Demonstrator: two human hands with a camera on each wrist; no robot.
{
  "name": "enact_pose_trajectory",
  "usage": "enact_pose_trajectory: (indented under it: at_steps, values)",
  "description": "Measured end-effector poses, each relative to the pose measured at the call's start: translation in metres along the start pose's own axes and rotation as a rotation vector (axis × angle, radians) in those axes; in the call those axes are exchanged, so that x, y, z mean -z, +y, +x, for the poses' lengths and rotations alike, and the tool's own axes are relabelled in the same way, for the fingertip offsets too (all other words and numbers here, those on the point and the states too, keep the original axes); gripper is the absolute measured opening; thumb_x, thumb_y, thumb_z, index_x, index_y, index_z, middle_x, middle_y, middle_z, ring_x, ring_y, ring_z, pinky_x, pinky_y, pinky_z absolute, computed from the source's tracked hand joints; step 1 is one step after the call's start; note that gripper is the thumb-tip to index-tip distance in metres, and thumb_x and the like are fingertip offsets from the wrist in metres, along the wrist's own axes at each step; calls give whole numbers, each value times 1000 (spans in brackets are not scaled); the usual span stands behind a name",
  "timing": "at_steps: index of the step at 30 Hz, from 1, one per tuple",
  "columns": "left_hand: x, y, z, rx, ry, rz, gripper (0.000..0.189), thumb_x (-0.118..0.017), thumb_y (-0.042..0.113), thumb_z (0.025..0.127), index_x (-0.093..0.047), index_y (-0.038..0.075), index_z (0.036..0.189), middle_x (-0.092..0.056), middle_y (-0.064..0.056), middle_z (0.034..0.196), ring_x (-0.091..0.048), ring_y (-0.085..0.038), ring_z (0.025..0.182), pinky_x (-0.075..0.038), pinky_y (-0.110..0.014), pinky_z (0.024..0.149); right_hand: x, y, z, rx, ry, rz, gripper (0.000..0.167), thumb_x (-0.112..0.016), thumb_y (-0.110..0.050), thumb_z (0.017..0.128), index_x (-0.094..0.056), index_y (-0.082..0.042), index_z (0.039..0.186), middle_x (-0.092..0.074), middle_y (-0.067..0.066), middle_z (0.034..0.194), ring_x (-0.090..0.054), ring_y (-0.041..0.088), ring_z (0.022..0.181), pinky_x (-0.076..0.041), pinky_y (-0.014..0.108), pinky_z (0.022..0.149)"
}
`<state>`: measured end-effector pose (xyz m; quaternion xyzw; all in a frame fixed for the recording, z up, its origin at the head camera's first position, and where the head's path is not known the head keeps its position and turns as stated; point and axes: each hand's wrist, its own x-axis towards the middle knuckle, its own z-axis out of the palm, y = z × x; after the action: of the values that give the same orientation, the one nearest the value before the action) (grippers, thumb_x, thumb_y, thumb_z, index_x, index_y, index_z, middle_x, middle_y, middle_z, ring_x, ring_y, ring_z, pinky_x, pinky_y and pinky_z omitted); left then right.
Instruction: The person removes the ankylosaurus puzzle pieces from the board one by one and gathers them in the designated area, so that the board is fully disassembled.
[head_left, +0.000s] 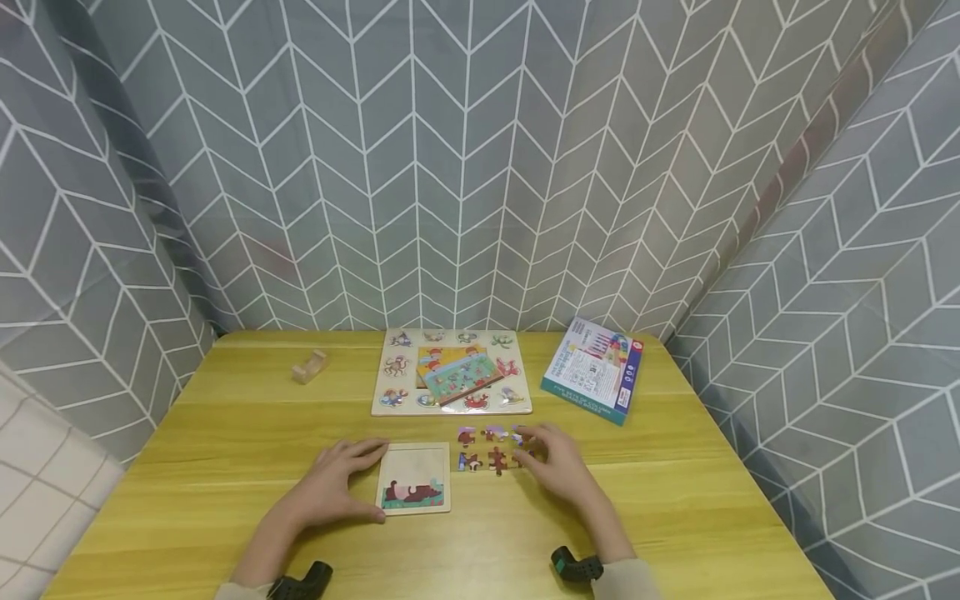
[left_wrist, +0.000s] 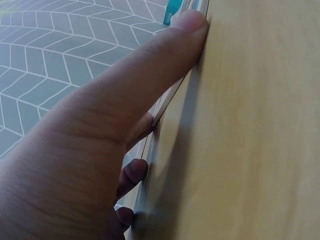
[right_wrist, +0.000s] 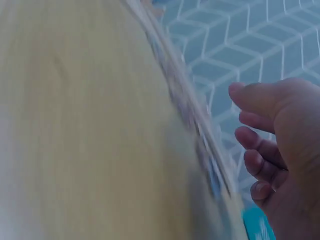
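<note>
A square wooden puzzle tray (head_left: 448, 479) lies on the table, with joined pieces (head_left: 414, 493) in brown, pink and green along its lower part. My left hand (head_left: 333, 485) holds the tray at its left side, thumb at the near corner and forefinger at the far corner. In the left wrist view the thumb (left_wrist: 165, 52) lies straight against the tray's edge. Loose jigsaw pieces (head_left: 497, 460) are laid out in two rows right of the tray. Over the right end of these rows is my right hand (head_left: 558, 467), fingers loosely bent, partly hiding pieces. The right wrist view shows nothing between its fingers (right_wrist: 257, 142).
Behind the tray lies a wooden animal puzzle board (head_left: 390, 379) with two picture cards (head_left: 467, 377) on it. A boxed set (head_left: 592, 371) sits at the back right. A small wooden block (head_left: 310, 367) stands back left. Patterned curtain (head_left: 450, 167) surrounds the table's far side.
</note>
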<state>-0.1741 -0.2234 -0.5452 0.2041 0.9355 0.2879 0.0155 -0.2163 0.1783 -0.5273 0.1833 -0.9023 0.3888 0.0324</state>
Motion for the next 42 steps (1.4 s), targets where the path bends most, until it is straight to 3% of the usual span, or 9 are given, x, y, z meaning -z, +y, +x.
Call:
enact_pose_trajectory:
  at_steps: [8,14,17,24,33,42]
  values:
    - [1,1,0,6,-11,6,115,-86,76,67,-54,13,157,-48,-5,164,-48,-36,136,-32,-68,110,-47,-59,29,161,-148,26,41,-78,-15,98,-70,-7,137,-70,9,124,-65,23,107,-57,35,91]
    - [0,1,0,-1,-4,-13,113,-87,74,67,-56,13,156,-49,-6,163,-43,-49,143,-27,-77,113,-88,-102,33,281,-362,-48,40,-75,-24,101,-69,-10,138,-68,1,119,-59,4,93,-51,19,81]
    - [-2,1,0,-9,-8,-25,112,-87,74,68,-56,12,156,-49,-6,164,-40,-52,146,-24,-78,113,-98,-113,27,308,-420,-107,37,-74,-25,102,-71,-10,135,-67,-2,117,-56,-2,90,-50,15,79]
    - [0,1,-1,0,0,-10,113,-86,76,66,-56,13,156,-49,-5,163,-46,-40,141,-31,-70,112,-105,-112,16,327,-419,-152,22,-73,-19,102,-77,-15,122,-59,-8,104,-50,-4,84,-47,12,77]
    - [1,1,-1,-12,3,4,112,-87,75,67,-57,12,155,-50,-4,163,-48,-37,137,-32,-68,110,-111,-108,16,321,-404,-137,27,-64,-19,108,-74,-13,132,-60,-7,109,-48,-4,84,-47,13,75]
    - [1,1,-1,-5,1,6,113,-87,76,66,-57,12,155,-49,-4,163,-48,-36,136,-34,-65,108,-113,-108,16,289,-385,-100,25,-69,-17,105,-72,-13,129,-60,-8,107,-50,-4,86,-47,14,77]
